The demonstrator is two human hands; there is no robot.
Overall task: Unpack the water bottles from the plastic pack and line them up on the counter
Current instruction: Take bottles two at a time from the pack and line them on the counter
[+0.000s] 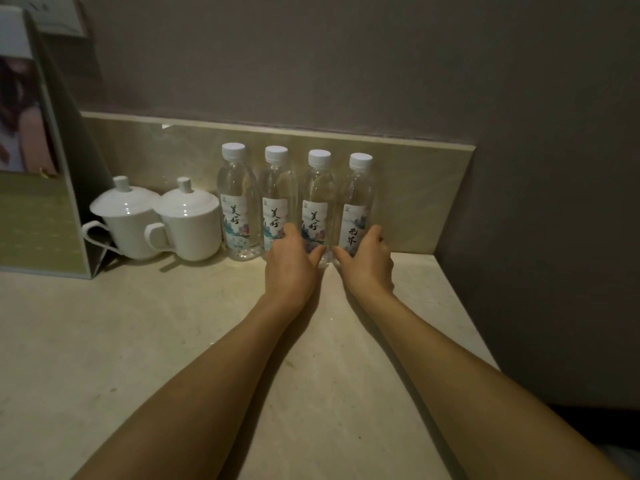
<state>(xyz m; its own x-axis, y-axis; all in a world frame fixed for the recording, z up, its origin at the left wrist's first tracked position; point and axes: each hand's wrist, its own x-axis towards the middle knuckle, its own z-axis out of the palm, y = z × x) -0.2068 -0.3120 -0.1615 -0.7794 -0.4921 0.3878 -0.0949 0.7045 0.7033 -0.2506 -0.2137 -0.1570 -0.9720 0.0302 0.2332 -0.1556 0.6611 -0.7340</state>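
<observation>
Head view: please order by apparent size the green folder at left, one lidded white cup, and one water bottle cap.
1. Green folder, largest, though it is nearest the camera and cut off by the frame.
2. Lidded white cup.
3. Water bottle cap, smallest.

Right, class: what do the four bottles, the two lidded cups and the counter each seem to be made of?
Bottles: clear plastic, probably, since the backsplash shows through them; white caps, printed labels.
Lidded cups: glazed white ceramic by the look, glossy with small highlights.
Counter: polished beige stone or an imitation of it, faintly veined; which one cannot be told.
</observation>
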